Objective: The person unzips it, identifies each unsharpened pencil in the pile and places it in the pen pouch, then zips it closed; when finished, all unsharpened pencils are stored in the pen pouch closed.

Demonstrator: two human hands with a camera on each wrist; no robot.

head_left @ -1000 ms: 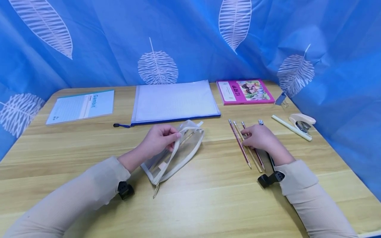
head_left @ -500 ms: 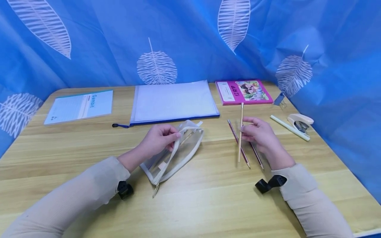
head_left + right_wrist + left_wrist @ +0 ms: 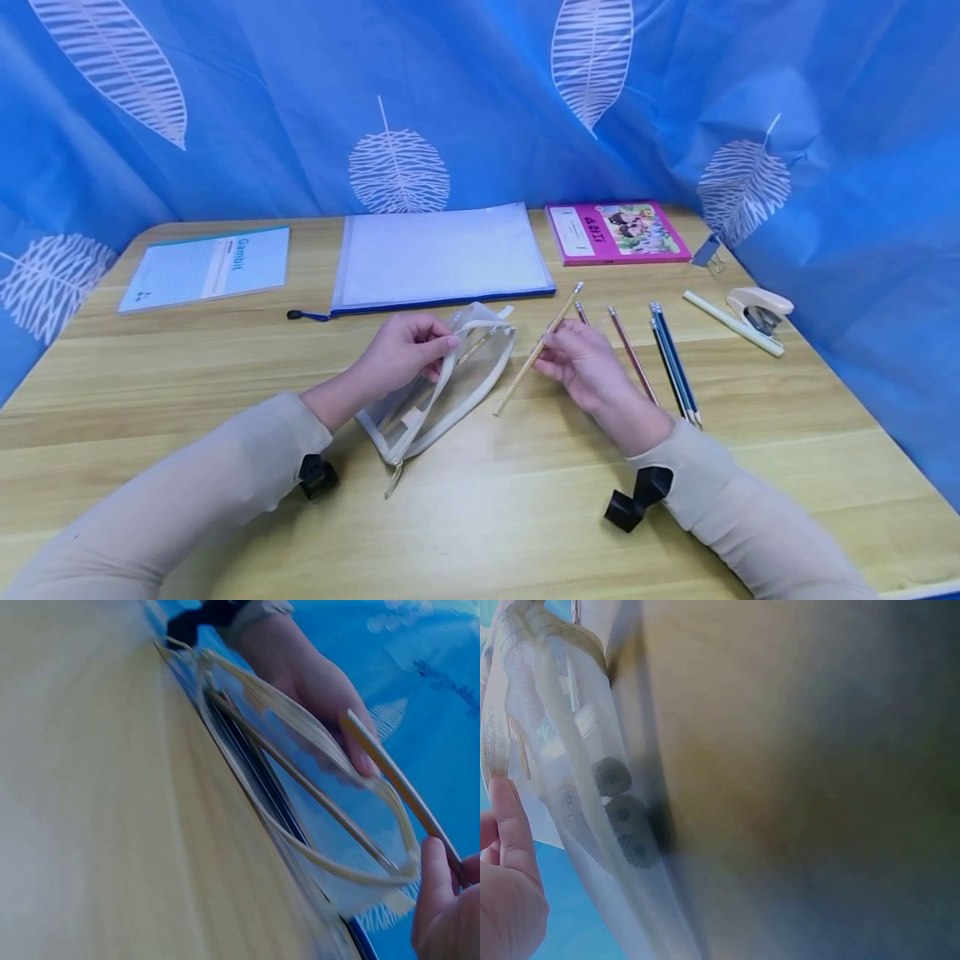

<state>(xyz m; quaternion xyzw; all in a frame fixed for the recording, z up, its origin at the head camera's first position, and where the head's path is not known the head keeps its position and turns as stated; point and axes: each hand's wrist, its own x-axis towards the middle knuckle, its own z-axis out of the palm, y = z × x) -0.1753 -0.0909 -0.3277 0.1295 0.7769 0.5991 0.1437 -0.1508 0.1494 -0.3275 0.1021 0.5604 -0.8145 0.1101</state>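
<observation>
My left hand (image 3: 405, 350) pinches the near-left rim of a see-through mesh pencil pouch (image 3: 487, 387), whose cream-edged zip mouth gapes. Inside it lie a gold-coloured stick (image 3: 315, 791) and some dark slim items, best seen in the right wrist view. Just right of the pouch, my right hand (image 3: 588, 371) holds a natural-yellow pencil (image 3: 564, 310) between thumb and fingers. It slants, eraser end up and away, lower end close to the pouch mouth. Beyond this hand lie a dark red pencil (image 3: 633, 358) and blue pencils (image 3: 675, 362); another red one is mostly hidden behind it.
Along the back are a Gambit notebook (image 3: 206, 268), a white zip folder (image 3: 442, 258) with blue edge and a pink book (image 3: 618, 233). At right sit a blue binder clip (image 3: 705, 250), a pale green stick (image 3: 731, 322) and a stapler-like tool (image 3: 760, 308).
My right hand has picked the yellow pencil up from among the others and carried it left to the pouch, tilting it. The left hand stays on the pouch rim.
</observation>
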